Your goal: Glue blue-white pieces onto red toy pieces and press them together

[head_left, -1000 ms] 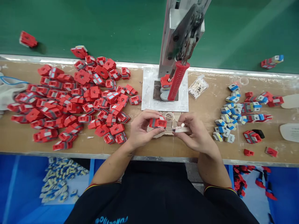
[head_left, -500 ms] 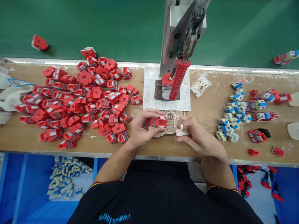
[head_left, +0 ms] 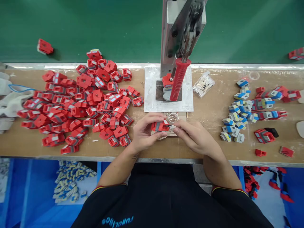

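My left hand [head_left: 144, 131] is closed around a red and grey toy vehicle body [head_left: 159, 126], thumb below and fingers above it. My right hand [head_left: 196, 135] pinches a small white piece [head_left: 171, 127] against the right end of that body. Fingers cover most of the white piece, and I cannot tell whether it is cloth or plastic. Just beyond my fingertips lies a small clear round dish [head_left: 173, 118]. A large pile of similar red bodies [head_left: 95, 110] spreads over the bench to the left.
A lever press with a red handle [head_left: 180, 79] stands on a metal plate [head_left: 150, 98] ahead. Right of it lie a bag of cotton swabs [head_left: 204, 84] and blue-white parts [head_left: 237, 117]. Blue bins [head_left: 38, 186] sit below the bench edge; a green surface [head_left: 106, 28] runs behind.
My right hand has moved left with the white piece, from a gap beside the red body to contact with its end. The left hand has tilted the body slightly.
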A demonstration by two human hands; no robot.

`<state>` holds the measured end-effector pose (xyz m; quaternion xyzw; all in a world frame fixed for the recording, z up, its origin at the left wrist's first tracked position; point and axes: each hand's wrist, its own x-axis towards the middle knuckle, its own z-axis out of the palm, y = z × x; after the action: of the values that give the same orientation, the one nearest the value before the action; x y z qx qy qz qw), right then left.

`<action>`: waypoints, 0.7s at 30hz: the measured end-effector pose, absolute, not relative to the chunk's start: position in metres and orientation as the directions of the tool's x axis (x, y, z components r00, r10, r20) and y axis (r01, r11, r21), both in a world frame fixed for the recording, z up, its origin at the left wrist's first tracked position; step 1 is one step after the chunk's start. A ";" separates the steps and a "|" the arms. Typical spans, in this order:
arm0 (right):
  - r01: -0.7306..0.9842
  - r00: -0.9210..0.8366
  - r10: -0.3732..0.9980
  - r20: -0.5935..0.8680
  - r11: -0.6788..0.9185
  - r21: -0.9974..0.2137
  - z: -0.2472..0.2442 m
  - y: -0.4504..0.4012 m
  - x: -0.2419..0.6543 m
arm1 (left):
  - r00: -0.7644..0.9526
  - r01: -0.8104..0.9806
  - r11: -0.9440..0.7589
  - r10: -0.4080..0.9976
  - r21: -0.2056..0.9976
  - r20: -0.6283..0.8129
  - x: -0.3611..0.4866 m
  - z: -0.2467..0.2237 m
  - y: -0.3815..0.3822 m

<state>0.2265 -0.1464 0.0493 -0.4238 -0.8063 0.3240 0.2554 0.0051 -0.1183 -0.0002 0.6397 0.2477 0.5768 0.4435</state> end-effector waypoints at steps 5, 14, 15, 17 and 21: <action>0.574 -0.510 0.851 0.120 0.441 -0.690 0.046 -0.147 0.225 | 0.251 -0.157 -0.525 0.798 0.836 0.548 0.005 0.000 -0.119; 0.544 -0.525 0.843 0.119 0.440 -0.714 0.047 -0.151 0.212 | 0.144 -0.228 -0.485 0.841 0.844 0.522 0.022 -0.003 -0.136; 0.539 -0.530 0.838 0.126 0.448 -0.713 0.046 -0.151 0.210 | 0.086 -0.232 -0.472 0.861 0.851 0.501 0.025 -0.003 -0.138; 0.530 -0.539 0.832 0.133 0.457 -0.714 0.045 -0.153 0.205 | -0.048 -0.211 -0.467 0.882 0.859 0.468 0.031 -0.001 -0.142; 0.503 -0.549 0.825 0.135 0.455 -0.735 0.040 -0.155 0.197 | -0.163 -0.185 -0.454 0.889 0.872 0.428 0.035 0.004 -0.145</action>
<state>0.1968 -0.1547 0.0400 -0.4064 -0.8167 0.3278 0.2457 0.0353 -0.1446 0.0038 0.5130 0.3429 0.6811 0.3941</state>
